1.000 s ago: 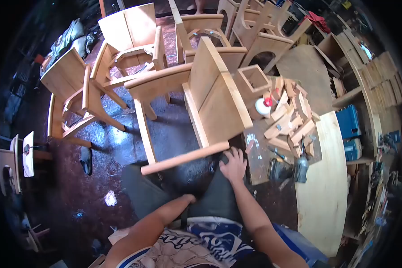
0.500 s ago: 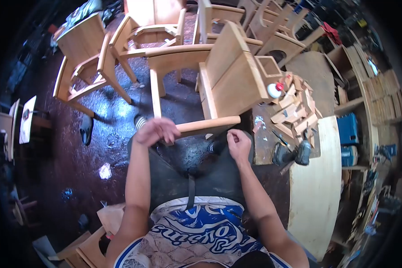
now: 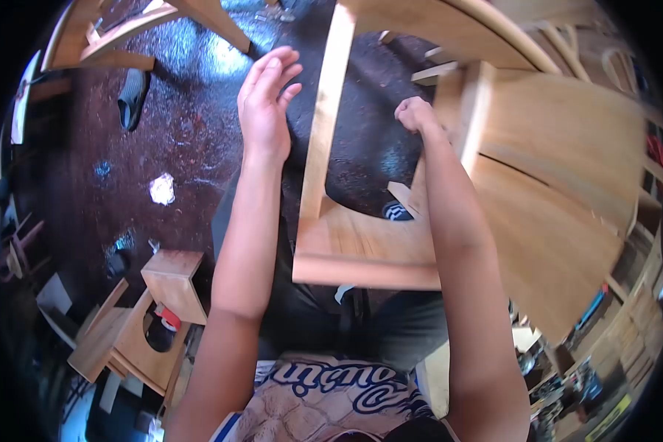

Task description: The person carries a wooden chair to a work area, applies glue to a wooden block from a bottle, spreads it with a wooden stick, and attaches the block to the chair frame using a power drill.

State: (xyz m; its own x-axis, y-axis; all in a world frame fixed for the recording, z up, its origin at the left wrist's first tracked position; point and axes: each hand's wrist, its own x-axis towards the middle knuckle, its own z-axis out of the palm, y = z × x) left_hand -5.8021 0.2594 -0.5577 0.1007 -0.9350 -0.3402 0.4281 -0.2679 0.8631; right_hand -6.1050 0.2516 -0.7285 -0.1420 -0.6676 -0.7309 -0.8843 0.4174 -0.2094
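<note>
Head camera view, looking down along our own arms: a pale wooden armchair (image 3: 476,125) is in front of us, with one side near our lap and its backrest (image 3: 560,177) to the right. A dark seam runs between two boards of that backrest. The rounded armrest (image 3: 368,272) on the near side crosses above our dark trousers, and the frame's gap shows a wet-looking, dark reddish floor (image 3: 199,155).

Our left hand (image 3: 267,110) is raised just outside the armchair's left rail (image 3: 324,118), seemingly apart from it. Its grip is loosely spread, the fingers bent a little and the thumb held away from them. Our right hand (image 3: 415,116) is above the armchair's gap, near the seat-side rail, with the forearm passing in front of the frame. Its grip is curled inward like a loose fist; blur hides the fingertips, so we cannot tell whether it pinches anything.

Through the armchair's gap, close to the near side, a bit of black-and-white striped footwear (image 3: 396,212) is visible. Left of the armchair lie a dark clog (image 3: 131,103) and a crumpled shiny scrap (image 3: 162,189). Farther off beyond the clog is part of a second wooden chair (image 3: 129,35). Left of the armchair and nearer to us sits a smaller wooden chair (image 3: 144,350), with a red item (image 3: 169,318) by its cut-out.
</note>
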